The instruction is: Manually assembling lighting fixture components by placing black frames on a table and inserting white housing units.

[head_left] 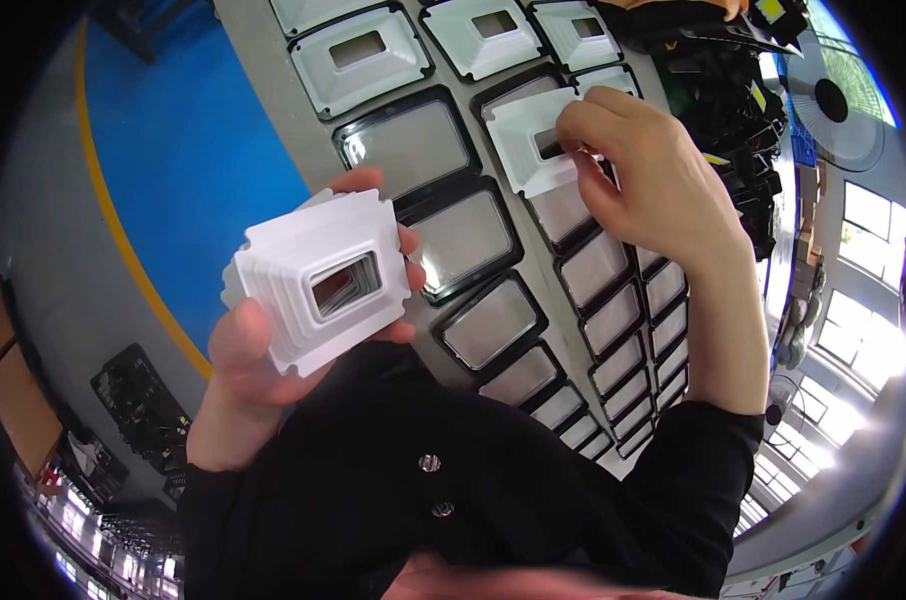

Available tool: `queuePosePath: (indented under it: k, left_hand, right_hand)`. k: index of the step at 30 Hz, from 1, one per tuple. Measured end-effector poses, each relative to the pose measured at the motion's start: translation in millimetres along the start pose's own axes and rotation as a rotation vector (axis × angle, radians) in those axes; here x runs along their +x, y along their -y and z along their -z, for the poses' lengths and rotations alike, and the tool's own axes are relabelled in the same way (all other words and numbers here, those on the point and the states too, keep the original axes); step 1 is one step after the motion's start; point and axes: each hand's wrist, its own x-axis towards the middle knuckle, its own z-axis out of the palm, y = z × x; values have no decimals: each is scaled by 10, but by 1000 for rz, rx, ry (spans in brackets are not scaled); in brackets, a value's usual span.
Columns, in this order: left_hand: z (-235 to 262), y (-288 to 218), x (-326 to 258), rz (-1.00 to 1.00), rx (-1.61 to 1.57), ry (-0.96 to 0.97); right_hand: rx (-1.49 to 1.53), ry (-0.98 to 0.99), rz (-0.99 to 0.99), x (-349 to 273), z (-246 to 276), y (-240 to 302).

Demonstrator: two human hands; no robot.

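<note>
My left hand [245, 350] is wrapped round a nested stack of white reflector-like plastic covers [298, 245], each with a rectangular opening in its middle. At the far side of the table my right hand [648, 165] pinches one such white cover [515, 135] near its opening. This cover lies slightly tilted over a black-rimmed clear panel, largely hiding it; whether it is fully seated, I cannot tell. Between my hands are two bare black-rimmed clear panels [418, 145], one nearer me [463, 240]. My right fingertips are partly hidden behind the hand.
White covers [361, 55] sit in panels along the far rows. More bare panels [613, 320] run toward me on the grey table [273, 70]. Black parts [743, 130] are heaped at the right, near a fan [831, 100]. Blue floor [188, 150] lies left.
</note>
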Motion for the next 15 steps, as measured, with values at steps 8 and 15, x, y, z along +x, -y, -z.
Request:
queuePosePath:
  k: [8,15]
  left_hand:
    - [25,-30,52,25,7,-35]
    - [35,-48,85,48,32,-44]
  right_hand:
    - [10,36,7,174,-54,-178]
    - [25,47,8,214,-87,-217]
